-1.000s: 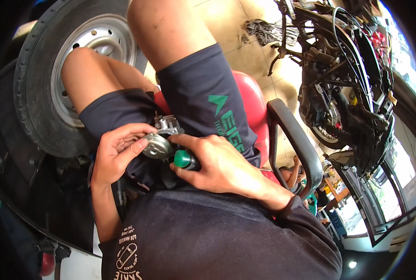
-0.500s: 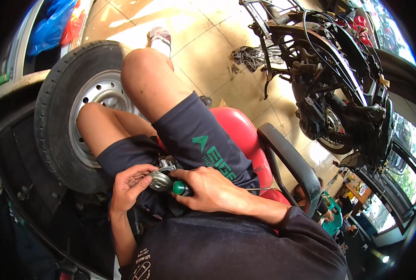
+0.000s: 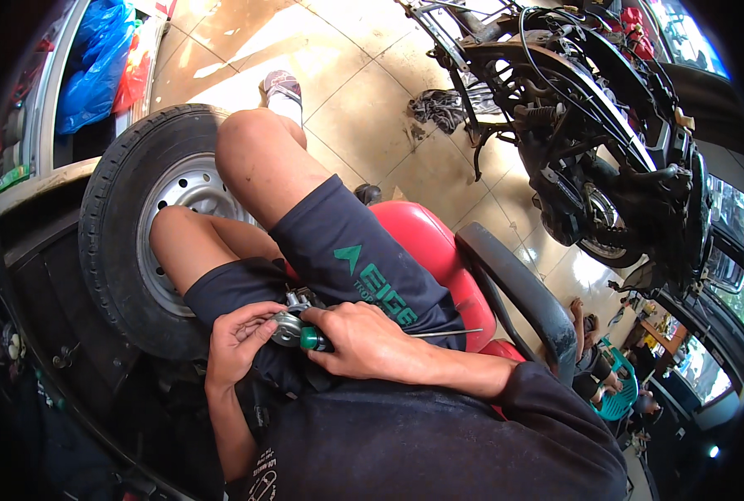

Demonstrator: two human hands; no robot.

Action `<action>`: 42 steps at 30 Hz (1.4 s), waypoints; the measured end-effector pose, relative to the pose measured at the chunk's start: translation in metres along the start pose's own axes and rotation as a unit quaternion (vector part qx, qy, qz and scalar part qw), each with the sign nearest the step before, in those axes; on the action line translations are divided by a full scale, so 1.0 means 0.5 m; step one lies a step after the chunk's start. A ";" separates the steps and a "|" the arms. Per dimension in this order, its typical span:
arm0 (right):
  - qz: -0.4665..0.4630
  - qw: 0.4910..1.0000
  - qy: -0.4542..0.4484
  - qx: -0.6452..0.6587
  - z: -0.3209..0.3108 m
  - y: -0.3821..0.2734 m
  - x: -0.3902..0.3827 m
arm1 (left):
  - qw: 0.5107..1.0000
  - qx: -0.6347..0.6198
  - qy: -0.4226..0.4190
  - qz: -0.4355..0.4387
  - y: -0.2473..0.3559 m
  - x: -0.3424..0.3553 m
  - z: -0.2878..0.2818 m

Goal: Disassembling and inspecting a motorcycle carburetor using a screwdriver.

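My left hand (image 3: 240, 342) pinches the round silver cap (image 3: 286, 328) on a small metal carburettor (image 3: 297, 300), which sits in my lap between my thighs. In my right hand (image 3: 362, 346) is a screwdriver with a green-and-black handle (image 3: 312, 338); its long thin shaft (image 3: 443, 333) points rightward, away from the carburettor. The right index finger reaches onto the part beside the cap, and my fingers hide much of the carburettor. Under me is a red chair (image 3: 412, 234) with a black armrest (image 3: 509, 277).
A spare tyre (image 3: 109, 225) is beside my legs at the left, near blue and red bags (image 3: 96, 63). A stripped motorcycle (image 3: 585, 142) stands at the right, with a rag (image 3: 438, 108) on the tiled floor (image 3: 338, 92). People (image 3: 593, 359) are by a green plastic chair (image 3: 618, 392).
The view has tilted up, so my legs and hands appear lower and more floor shows. The screwdriver's shaft now shows clearly past my right hand. Both hands keep their holds.
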State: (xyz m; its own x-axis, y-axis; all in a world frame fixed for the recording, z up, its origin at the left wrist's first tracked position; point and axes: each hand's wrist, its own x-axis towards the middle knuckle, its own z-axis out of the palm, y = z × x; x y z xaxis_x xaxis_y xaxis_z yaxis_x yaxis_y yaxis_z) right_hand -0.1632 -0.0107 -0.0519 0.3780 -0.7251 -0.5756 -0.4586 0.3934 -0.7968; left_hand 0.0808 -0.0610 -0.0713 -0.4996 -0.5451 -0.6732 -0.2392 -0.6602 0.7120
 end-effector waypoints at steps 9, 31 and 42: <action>0.006 0.999 0.020 -0.025 0.013 -0.006 0.018 | 1.000 0.022 -0.001 0.011 0.006 0.003 0.011; 0.003 1.000 0.003 -0.006 0.017 -0.004 0.026 | 1.000 -0.007 0.013 0.006 -0.013 -0.029 0.010; -0.006 0.999 -0.001 0.042 0.002 0.013 0.034 | 0.999 0.037 -0.017 -0.032 0.022 0.003 0.003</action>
State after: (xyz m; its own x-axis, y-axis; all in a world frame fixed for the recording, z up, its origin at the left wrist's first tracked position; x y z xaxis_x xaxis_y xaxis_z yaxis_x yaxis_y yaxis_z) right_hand -0.1590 -0.0199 -0.0668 0.3844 -0.7295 -0.5658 -0.3855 0.4300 -0.8164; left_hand 0.0765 -0.0684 -0.0640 -0.5095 -0.4843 -0.7113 -0.3324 -0.6517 0.6818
